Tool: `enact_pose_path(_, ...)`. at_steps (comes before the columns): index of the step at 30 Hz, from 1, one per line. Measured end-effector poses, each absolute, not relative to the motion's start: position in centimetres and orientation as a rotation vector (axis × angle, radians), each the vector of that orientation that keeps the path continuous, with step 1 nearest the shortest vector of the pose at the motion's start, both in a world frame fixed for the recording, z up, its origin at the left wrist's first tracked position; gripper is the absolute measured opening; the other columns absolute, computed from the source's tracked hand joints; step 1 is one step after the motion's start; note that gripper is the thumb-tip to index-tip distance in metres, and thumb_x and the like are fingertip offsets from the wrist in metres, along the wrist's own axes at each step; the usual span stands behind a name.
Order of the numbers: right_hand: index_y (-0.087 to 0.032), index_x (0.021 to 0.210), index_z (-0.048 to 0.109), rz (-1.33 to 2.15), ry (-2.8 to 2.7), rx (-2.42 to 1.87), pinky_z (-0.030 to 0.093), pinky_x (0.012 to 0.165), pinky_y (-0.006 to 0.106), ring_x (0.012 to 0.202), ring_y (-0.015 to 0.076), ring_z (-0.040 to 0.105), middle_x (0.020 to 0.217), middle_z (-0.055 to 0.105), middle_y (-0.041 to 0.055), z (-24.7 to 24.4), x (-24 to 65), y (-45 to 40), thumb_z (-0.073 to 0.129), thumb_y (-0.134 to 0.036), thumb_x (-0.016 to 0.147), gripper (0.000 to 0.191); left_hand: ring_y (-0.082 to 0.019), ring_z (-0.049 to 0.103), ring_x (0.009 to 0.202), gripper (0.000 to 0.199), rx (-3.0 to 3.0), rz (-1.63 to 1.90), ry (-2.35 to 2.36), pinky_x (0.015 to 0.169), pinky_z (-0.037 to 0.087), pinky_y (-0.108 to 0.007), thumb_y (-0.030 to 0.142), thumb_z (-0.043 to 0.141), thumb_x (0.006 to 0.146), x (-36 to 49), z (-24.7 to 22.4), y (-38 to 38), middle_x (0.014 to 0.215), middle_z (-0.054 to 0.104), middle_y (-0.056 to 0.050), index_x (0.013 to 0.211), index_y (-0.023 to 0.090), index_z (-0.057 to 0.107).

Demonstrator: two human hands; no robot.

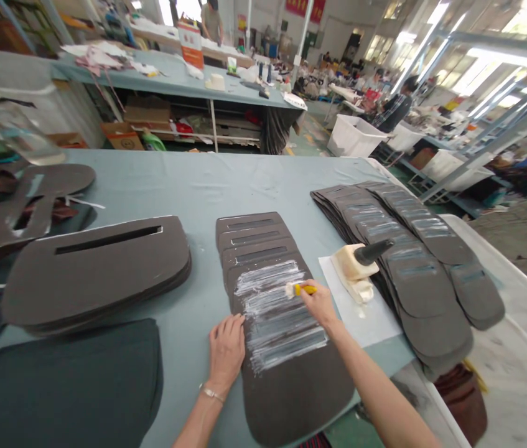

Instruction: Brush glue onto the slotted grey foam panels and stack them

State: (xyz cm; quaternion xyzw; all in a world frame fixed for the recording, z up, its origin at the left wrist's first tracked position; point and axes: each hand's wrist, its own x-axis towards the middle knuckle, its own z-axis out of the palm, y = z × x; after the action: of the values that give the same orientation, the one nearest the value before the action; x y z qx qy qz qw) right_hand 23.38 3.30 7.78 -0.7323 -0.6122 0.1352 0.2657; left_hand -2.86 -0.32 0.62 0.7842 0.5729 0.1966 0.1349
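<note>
My right hand [320, 303] grips a small glue brush [304, 289] with a yellow handle. Its pale bristles touch the top panel [298, 398] of a fanned row of dark grey foam-like panels. Whitish, wet-looking streaks [282, 311] run across that panel over its slots. My left hand [227, 347] lies palm down at the panel's left edge, fingers extended and touching the edge. Behind the top panel, the other slotted panels [250, 236] overlap one another. To the right, a cream bottle [355, 264] with a black nozzle sits on a white sheet [379, 326].
Stacked slotted panels [99, 267] lie at left, above a dark green pile [67, 379]. More streaked panels [412, 280] fan out along the right table edge. A jar [30, 140] stands at far left. Beyond are another table [170, 81], white bins [354, 135] and people working.
</note>
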Motion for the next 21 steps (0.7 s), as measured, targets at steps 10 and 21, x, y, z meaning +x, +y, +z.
enact_pose_path(10, -0.019, 0.081, 0.063, 0.496, -1.654, -1.704, 0.043, 0.068, 0.024, 0.07, 0.0145, 0.058, 0.077, 0.065, 0.0027, 8.5, 17.1, 1.4, 0.049, -0.022, 0.079, 0.015, -0.02, 0.053, 0.109, 0.028, 2.126, 0.794, 1.573, 0.094, 0.037, -0.038, 0.02, 0.037, 0.089, -3.4, 0.5, -0.8, 0.112, 0.062, -0.008, 0.11, 0.02, 0.056)
enact_pose_path(21, -0.018, 0.079, 0.065, 0.349, -1.499, -1.997, 0.043, 0.063, 0.027, 0.065, 0.0173, 0.058, 0.073, 0.066, 0.0049, 7.8, 26.4, 0.7, 0.05, -0.036, 0.079, 0.024, -0.021, 0.052, 0.108, 0.026, 2.262, 0.669, 1.557, 0.094, 0.034, -0.041, 0.019, 0.04, 0.089, -3.3, 1.4, -1.9, 0.106, 0.065, -0.006, 0.101, 0.023, 0.061)
